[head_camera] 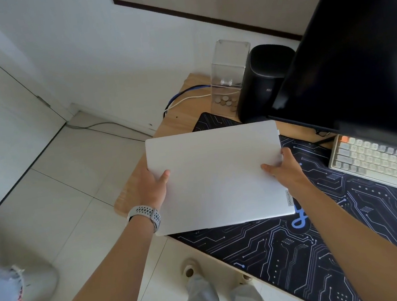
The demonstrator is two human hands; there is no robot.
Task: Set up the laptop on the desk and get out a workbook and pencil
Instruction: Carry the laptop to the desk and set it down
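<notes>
A closed silver laptop [218, 177] is held flat over the left end of the wooden desk [174, 123], partly above the black circuit-pattern desk mat [302, 242]. My left hand [153, 184] grips its left edge, thumb on the lid and fingers hidden beneath. At the laptop's right edge my right hand [284, 167] holds on the same way, thumb on top. I cannot tell whether the laptop touches the desk. No workbook or pencil shows.
A black monitor [353, 46] fills the upper right, with a beige keyboard [377, 162] below it. A black cylindrical speaker [264, 83] and a clear box with coins [228, 77] stand at the desk's back. Cables [186, 97] hang off the back edge. Tiled floor lies left.
</notes>
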